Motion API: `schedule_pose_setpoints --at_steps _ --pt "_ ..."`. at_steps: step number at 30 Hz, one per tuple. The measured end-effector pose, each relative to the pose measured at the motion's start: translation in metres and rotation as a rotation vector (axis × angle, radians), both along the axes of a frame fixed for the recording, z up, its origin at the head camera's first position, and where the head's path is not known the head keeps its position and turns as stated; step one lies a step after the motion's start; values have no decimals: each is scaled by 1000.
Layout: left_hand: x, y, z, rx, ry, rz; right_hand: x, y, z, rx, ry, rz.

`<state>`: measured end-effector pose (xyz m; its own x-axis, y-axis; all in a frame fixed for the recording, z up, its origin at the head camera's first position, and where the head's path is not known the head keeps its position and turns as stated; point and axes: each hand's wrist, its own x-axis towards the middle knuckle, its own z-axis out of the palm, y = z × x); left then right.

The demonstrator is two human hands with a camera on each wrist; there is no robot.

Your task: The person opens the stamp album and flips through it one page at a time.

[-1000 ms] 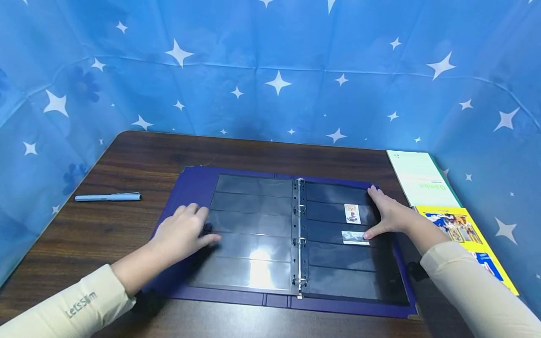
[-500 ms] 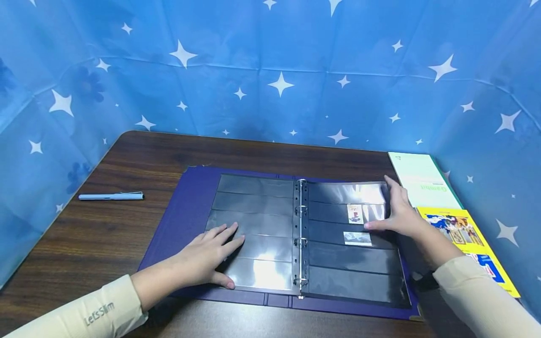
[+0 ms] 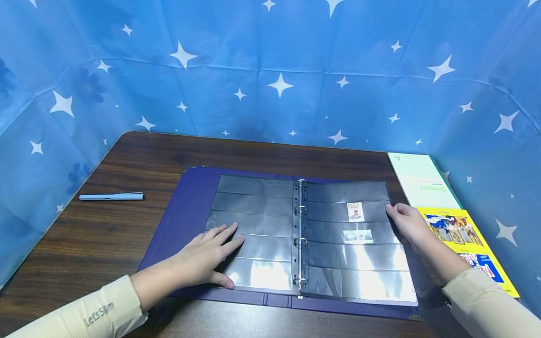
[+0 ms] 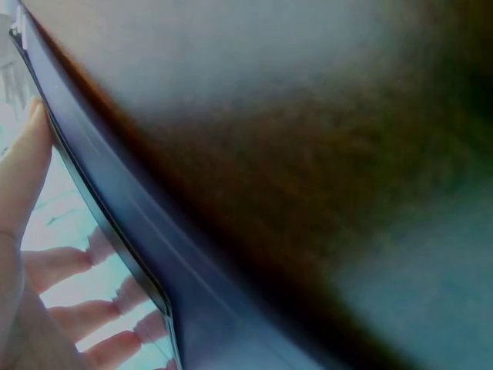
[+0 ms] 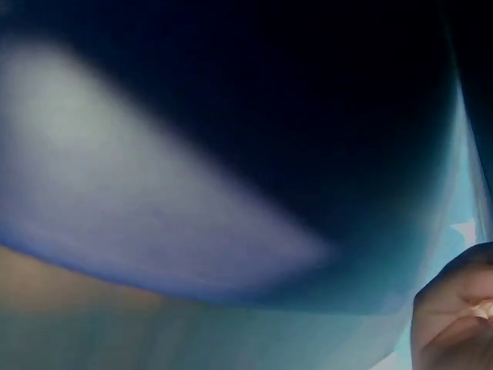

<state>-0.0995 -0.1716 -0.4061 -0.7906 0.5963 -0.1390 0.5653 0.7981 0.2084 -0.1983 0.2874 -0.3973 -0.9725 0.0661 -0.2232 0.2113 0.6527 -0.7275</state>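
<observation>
A purple ring binder album [image 3: 181, 211] lies spread on the table, its black pocket pages held by metal rings [image 3: 300, 242]. My left hand [image 3: 203, 258] rests on the left page [image 3: 253, 202] with fingers spread; in the left wrist view its thumb [image 4: 27, 162] lies by the page's lower edge. My right hand [image 3: 409, 224] pinches the outer edge of the right page [image 3: 346, 257], whose free side is lifted a little. Two small stamps sit in that page's pockets, one upright and colourful [image 3: 355, 212], one wide and pale [image 3: 358, 236]. A blurred sheet [image 5: 154, 208] fills most of the right wrist view.
A light blue pen [image 3: 112, 196] lies on the wooden table [image 3: 139, 159] at the left. Along the right edge are a pale green-and-white pad [image 3: 422, 176] and a yellow picture booklet [image 3: 469, 230]. A blue star-patterned curtain [image 3: 236, 47] surrounds the table.
My left hand came from the album's left side onto the left page, then stayed. My right hand slid off the stamps to the page's outer edge, pinching it; that page's free side rose.
</observation>
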Motion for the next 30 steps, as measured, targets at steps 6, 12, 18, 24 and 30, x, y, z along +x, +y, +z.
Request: schedule_pose_setpoints --at_steps 6,12,18,24,30 --pt "0 1 0 -6 -11 -3 1 -7 28 -144 12 18" --pt "-2 1 0 -25 -5 -6 -6 -25 72 -343 -38 83" --pt "-2 2 1 -46 -33 5 -20 -53 108 -404 -13 170" --pt "-3 1 4 -37 -76 12 -25 -88 134 -453 26 229" --pt "-25 6 42 145 -142 116 -27 -128 148 -267 102 219"
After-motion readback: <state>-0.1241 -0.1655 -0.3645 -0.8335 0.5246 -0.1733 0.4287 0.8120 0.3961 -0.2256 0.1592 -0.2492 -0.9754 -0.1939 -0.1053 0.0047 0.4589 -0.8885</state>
